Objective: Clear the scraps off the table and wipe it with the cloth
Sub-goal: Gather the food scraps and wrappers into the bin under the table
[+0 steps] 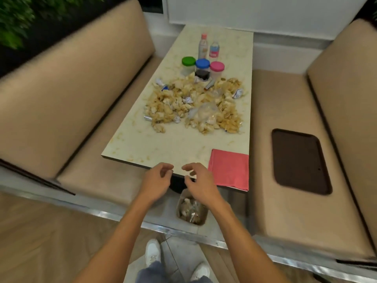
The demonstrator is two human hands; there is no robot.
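so: left hand (156, 180) and right hand (199, 180) hover over the near edge of the table (163, 144), side by side but apart, fingers loosely curled, holding nothing. scraps (193, 105) heaped mid-table, 12 o'clock from the hands. cloth (229, 169) lies flat at 3 o'clock of the right hand. bin (191, 209) on the floor at 6 o'clock, part filled. judgement: scoop with both hands cupped, carry low, drop over the bin, keep off the jars (202, 67) behind the heap; cloth last.
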